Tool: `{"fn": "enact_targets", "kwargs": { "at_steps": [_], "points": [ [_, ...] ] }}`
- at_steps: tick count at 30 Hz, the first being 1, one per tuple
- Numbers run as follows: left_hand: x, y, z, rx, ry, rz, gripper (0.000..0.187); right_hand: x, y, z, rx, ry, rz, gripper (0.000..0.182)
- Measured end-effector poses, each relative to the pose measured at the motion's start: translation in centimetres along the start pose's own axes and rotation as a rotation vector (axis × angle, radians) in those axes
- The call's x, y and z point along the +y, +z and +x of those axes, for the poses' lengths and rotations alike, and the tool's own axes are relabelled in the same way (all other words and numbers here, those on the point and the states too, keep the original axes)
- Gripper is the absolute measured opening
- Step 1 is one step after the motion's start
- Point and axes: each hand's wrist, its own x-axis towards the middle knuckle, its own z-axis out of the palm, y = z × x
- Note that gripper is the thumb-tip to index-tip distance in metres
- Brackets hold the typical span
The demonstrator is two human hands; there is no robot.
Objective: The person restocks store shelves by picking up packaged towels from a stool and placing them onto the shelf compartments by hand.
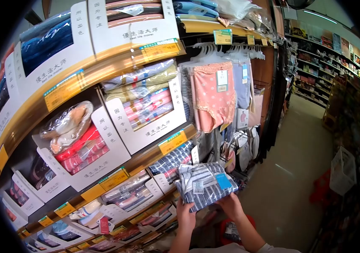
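Note:
Both of my hands hold a packet of folded striped cloth (207, 185), navy and white in clear plastic, with a blue label and a white barcode sticker. My left hand (186, 213) grips its lower left corner, the thumb on the near edge. At the lower right edge, my right hand (230, 206) is closed on the packet, its fingers partly hidden underneath. Just behind the packet, a white display box (163, 182) with checked dark blue cloth sits on a shelf. Below my forearms there is a red basket (251, 222) with a packet inside, partly covered by my right arm.
Shelves with yellow price tags (173, 142) and boxes of folded cloth (146, 122) rise on the left. Pink dotted underwear (213, 95) hangs from hooks ahead. An aisle floor (272, 168) runs along the right, with a white basket (342, 172) beside it.

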Motion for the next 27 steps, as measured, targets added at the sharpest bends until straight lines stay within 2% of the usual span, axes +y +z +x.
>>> {"fn": "enact_targets", "kwargs": {
  "at_steps": [1, 7, 9, 10, 11, 13, 15, 17, 18, 23, 25, 27],
  "points": [
    [-0.2, 0.1, -0.1, 0.005, -0.02, 0.01, 0.05, -0.2, -0.3, -0.3, 0.091, -0.008, 0.046, 0.044],
    [-2.0, 1.1, 0.1, -0.014, -0.136, 0.035, 0.053, -3.9, -3.7, -1.7, 0.231, -0.022, 0.096, 0.044],
    [-3.1, 1.4, 0.3, -0.073, -0.17, 0.098, 0.055, -5.2, -5.0, -2.6, 0.254, 0.07, 0.009, 0.043],
    [-3.4, 1.7, 0.4, -0.122, -0.172, 0.137, 0.056, -5.6, -5.6, -3.0, 0.334, 0.076, -0.003, 0.042],
    [-3.9, 1.8, 0.5, -0.129, -0.19, 0.138, 0.056, -5.9, -6.0, -3.5, 0.351, 0.066, 0.0, 0.042],
    [-4.9, 2.1, 0.4, -0.167, -0.277, 0.291, 0.056, -6.7, -6.4, -4.4, 0.417, -0.021, -0.282, 0.042],
    [-6.1, 2.5, 0.4, -0.14, -0.304, 0.355, 0.057, -7.4, -6.1, -5.4, 0.51, -0.07, -0.297, 0.04],
    [-7.9, 1.9, 0.9, -0.237, -0.328, 0.46, 0.06, -7.9, -6.4, -6.4, 0.542, -0.089, -0.404, 0.038],
    [-8.5, 2.0, 0.8, -0.238, -0.356, 0.496, 0.053, -8.1, -6.5, -6.9, 0.566, -0.1, -0.397, 0.038],
    [-11.3, 3.5, 1.3, -0.26, -0.489, 0.442, 0.046, -9.1, -8.9, -9.5, 0.641, -0.094, -0.36, 0.037],
    [-12.9, 3.7, 1.1, -0.26, -0.424, 0.58, 0.045, -9.2, -10.2, -10.6, 0.694, -0.08, -0.405, 0.04],
    [-14.3, 3.9, 0.8, -0.298, -0.473, 0.612, 0.044, -9.0, -11.0, -11.7, 0.755, -0.053, -0.445, 0.042]
  ]
}}
